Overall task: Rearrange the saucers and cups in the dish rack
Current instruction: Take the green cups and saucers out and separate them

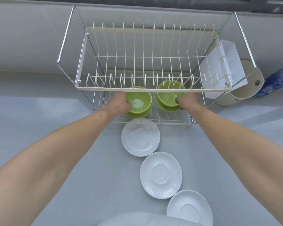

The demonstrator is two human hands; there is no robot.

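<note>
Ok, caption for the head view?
Left hand grips one green cup, right hand another, inside the rack; white saucers outside.

There is one dish rack (pixel 153 90) with two tiers. Two green cups are in view, one at the left (pixel 138 100) and one at the right (pixel 168 93). Two green saucers, one under each cup (pixel 137 114) (pixel 166 108). Three white saucers lie on the desk (pixel 140 137) (pixel 161 175) (pixel 189 207). One clear plastic holder (pixel 225 67), one cream tub (pixel 242 93), one blue packet (pixel 278 80). Two hands (pixel 119 101) (pixel 187 100).
</note>
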